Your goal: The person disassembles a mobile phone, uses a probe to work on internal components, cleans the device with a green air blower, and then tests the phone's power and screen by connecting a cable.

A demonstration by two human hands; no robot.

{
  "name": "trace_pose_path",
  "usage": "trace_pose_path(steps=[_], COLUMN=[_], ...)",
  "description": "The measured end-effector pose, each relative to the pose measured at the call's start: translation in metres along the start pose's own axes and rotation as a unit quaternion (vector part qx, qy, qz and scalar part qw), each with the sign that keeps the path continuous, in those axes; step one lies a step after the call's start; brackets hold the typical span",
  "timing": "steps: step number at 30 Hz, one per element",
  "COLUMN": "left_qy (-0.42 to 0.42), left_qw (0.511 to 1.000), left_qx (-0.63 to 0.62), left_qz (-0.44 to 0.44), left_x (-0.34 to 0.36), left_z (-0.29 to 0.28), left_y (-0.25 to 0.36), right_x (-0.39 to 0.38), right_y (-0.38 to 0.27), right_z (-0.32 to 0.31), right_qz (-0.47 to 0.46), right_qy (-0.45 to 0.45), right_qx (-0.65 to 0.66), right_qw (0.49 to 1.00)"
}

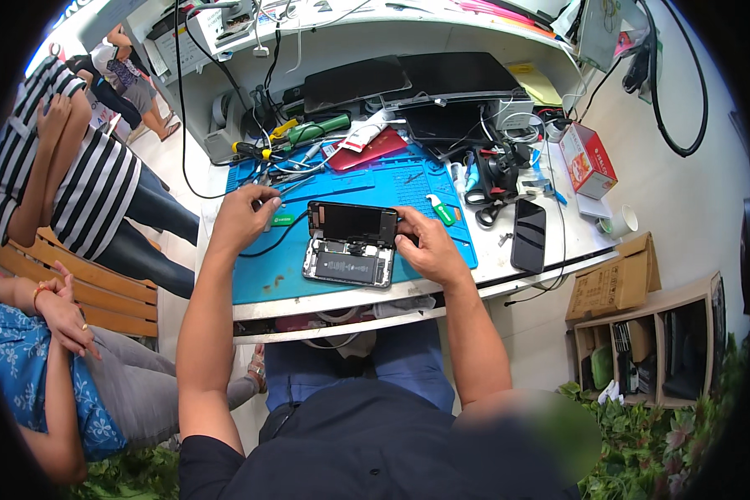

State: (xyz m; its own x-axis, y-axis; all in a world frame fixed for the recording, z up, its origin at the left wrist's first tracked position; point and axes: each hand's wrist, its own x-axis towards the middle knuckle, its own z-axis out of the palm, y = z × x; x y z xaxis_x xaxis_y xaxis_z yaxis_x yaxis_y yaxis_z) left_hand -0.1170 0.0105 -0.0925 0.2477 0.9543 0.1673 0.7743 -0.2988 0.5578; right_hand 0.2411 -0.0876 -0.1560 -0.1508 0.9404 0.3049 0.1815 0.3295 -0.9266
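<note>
An opened smartphone lies on the blue work mat [262, 279] in front of me. Its dark screen [352, 223] is lifted at the far side, and the body with its black battery [346, 267] is exposed. My right hand [429, 248] grips the right edge of the raised screen between thumb and fingers. To the left of the phone, my left hand [246, 218] is above the mat, thumb and fingers drawn together; what they hold, if anything, is too small to make out. Close to it are a green-handled tool [282, 221] and some slim metal tools [296, 182].
Another smartphone [528, 237] lies at the right, near scissors [487, 215] and a red-white box [587, 162]. Pliers and a green screwdriver [323, 127] crowd the back left. Cables hang at both sides. Two people stand or sit close by at the left.
</note>
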Motion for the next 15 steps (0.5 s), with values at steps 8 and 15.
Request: trace_pose_path(steps=[8, 15], left_qy=[-0.148, -0.144], left_qw=[0.945, 0.925], left_qx=[-0.29, -0.347], left_qz=[-0.013, -0.05], left_x=[-0.014, -0.016], left_z=[0.035, 0.038], left_y=[0.012, 0.018], right_x=[0.001, 0.006], right_y=[0.006, 0.01], right_z=[-0.007, -0.014], right_qz=[0.04, 0.074], right_qy=[-0.021, -0.026], right_qx=[-0.004, 0.155], right_qw=[0.999, 0.985])
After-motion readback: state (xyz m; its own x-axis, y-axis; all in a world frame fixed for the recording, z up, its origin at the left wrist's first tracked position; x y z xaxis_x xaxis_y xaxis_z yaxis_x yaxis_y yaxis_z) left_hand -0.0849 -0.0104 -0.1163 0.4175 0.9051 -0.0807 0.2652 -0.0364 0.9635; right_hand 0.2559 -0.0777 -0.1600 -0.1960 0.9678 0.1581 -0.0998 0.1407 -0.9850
